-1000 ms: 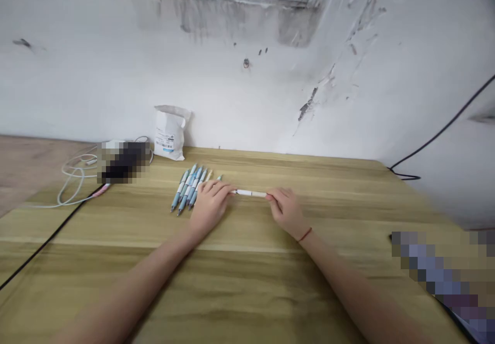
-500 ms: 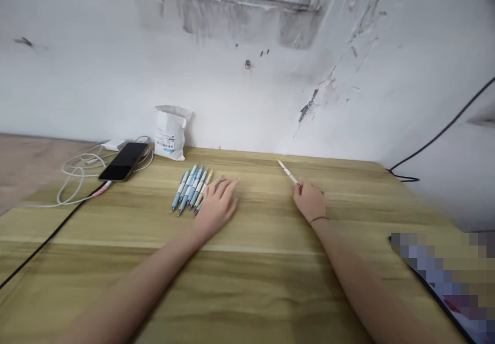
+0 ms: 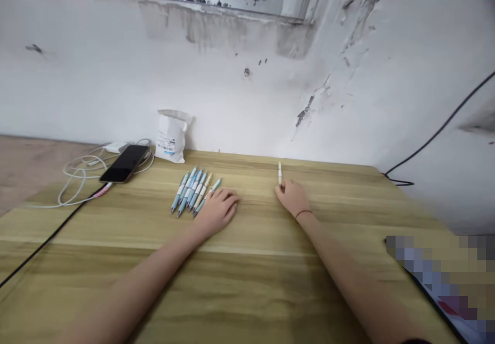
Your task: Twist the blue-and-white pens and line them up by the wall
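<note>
My right hand (image 3: 294, 197) grips the lower end of a cream and white pen (image 3: 280, 171), whose far end points toward the wall. Several blue, green and cream pens (image 3: 190, 192) lie side by side in a loose row left of centre. My left hand (image 3: 217, 210) rests palm down at the right edge of that row, fingers stretched over the tabletop, holding nothing visible. It partly covers the rightmost pen, a green and white one (image 3: 216, 184).
At the back left, a white packet (image 3: 170, 136) stands against the wall. A dark phone (image 3: 126, 163) lies left of it among white cables (image 3: 71, 184). A black cable (image 3: 42, 248) crosses the wooden table (image 3: 247, 282). A pixelated flat item (image 3: 436, 282) lies front right.
My right hand has shifted left with the cream pen, which now points straight away instead of slanting left. My left hand has lowered slightly, showing more of the rightmost green pen.
</note>
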`<action>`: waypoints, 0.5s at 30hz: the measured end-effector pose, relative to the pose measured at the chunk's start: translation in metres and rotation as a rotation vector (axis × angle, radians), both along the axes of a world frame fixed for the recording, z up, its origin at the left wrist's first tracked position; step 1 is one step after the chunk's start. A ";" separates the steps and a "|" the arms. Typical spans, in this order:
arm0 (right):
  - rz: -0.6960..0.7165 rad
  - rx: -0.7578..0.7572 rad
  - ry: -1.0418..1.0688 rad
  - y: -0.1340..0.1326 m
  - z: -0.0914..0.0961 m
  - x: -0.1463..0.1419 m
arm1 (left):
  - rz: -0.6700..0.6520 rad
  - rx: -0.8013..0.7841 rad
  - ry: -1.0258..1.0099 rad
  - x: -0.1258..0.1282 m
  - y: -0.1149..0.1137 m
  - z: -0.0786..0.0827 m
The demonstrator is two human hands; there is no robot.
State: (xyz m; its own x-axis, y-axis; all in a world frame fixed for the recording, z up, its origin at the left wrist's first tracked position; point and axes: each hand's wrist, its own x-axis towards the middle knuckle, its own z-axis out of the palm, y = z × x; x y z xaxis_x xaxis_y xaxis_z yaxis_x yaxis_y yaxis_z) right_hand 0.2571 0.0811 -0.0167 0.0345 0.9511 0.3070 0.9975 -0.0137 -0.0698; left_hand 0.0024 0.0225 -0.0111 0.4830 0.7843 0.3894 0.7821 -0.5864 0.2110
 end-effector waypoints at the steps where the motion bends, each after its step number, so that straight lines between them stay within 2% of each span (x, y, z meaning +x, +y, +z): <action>1: 0.003 -0.009 0.007 0.003 0.000 -0.003 | -0.006 0.000 -0.002 0.000 0.000 0.000; 6: -0.023 -0.079 0.085 0.018 0.000 -0.013 | -0.010 0.007 -0.015 -0.001 0.000 0.001; 15: -0.021 -0.066 0.202 0.024 -0.005 -0.008 | -0.016 -0.016 -0.006 0.000 0.001 0.002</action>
State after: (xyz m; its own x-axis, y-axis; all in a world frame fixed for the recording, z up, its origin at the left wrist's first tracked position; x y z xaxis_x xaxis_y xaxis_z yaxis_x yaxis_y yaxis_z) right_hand 0.2487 0.1046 -0.0218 0.1088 0.9674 0.2289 0.9628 -0.0452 -0.2666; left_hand 0.0019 0.0236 -0.0091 0.4930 0.7826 0.3801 0.7715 -0.5952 0.2249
